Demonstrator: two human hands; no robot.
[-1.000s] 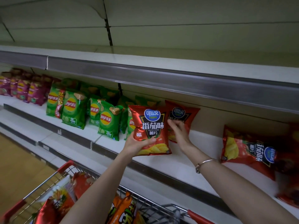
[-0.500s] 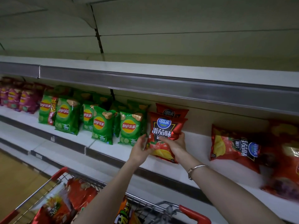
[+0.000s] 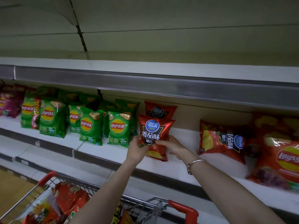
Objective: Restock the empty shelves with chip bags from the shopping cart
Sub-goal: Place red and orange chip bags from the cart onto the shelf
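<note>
Red bag [image 3: 153,131] on the shelf [image 3: 113,152] now, not mid-air; left hand [image 3: 137,148] + right hand [image 3: 174,147] pinch its middle, prob release next.

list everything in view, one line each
held tomato bag: one, red, upright on middle shelf
second tomato bag: one, red, behind it
green Lay's bags: several, green, left of it
purple bags: few, purple, far left
sideways tomato bag: one, red, lying to the right
large Lay's bag: one, red, far right
middle shelf: one, white, centre
shopping cart: one, wire with red handle, bottom
cart bags: several, red and orange, inside cart
bracelet: one, silver, right wrist
left hand: one, grips held bag's lower left
right hand: one, grips its lower right
</note>
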